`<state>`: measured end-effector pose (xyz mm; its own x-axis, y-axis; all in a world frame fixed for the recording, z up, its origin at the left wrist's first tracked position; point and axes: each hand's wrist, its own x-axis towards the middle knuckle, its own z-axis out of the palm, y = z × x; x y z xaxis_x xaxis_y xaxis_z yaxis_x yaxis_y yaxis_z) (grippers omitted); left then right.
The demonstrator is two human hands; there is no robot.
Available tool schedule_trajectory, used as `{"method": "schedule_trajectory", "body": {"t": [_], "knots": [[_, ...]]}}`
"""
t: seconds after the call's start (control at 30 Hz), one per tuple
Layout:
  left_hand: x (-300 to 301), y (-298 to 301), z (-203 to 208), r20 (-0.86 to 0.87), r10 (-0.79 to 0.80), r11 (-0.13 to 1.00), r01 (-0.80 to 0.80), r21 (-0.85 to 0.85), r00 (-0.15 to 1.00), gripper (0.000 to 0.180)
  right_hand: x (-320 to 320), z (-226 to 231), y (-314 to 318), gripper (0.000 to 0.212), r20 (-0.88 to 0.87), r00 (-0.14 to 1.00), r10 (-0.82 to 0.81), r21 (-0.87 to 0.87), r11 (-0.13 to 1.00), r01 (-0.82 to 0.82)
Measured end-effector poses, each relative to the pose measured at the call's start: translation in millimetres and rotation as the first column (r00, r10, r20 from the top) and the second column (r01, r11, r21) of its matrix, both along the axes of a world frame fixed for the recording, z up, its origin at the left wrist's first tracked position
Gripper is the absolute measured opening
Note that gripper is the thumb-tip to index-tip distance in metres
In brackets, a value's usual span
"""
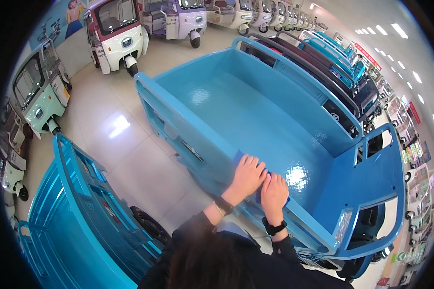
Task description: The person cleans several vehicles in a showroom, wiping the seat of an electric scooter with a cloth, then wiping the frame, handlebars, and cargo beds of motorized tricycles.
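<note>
My left hand [248, 174] and my right hand [275, 191] rest side by side on the near side rail of a light blue cargo bed [205, 137]. Both have their fingers curled over the top of the rail. Under them is a dark blue cloth [237, 156], which shows past the left fingertips and around the right hand's edges. The rest of the cloth is hidden by my hands. The bed belongs to a cargo tricycle and has a smooth, shiny floor that reflects the ceiling lights. A black watch [274, 227] is on my right wrist.
Close on my left stands a second, teal cargo bed [77, 236], with a black wheel [149, 224] beside it. The blue bed's front panel [371, 180] rises to the right. Beyond it are dark cargo tricycles [318, 62]. Cabin tricycles [115, 41] line the tiled floor [125, 159].
</note>
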<state>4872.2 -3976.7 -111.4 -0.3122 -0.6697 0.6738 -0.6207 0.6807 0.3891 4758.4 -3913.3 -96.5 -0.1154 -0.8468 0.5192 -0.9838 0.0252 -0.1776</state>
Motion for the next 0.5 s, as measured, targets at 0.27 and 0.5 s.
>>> {"method": "schedule_trajectory", "body": {"t": [0.27,0.5], "knots": [[83,-52,7,-0.086,0.078,0.997,-0.078,0.002,0.993,0.017,82,6,-66,0.017,-0.027,0.992,0.127,0.014,0.992,-0.127],[146,-113,11,-0.07,0.042,0.995,-0.035,0.092,0.997,0.017,140,4,-118,0.017,0.056,0.984,0.168,0.016,0.985,-0.169]]}}
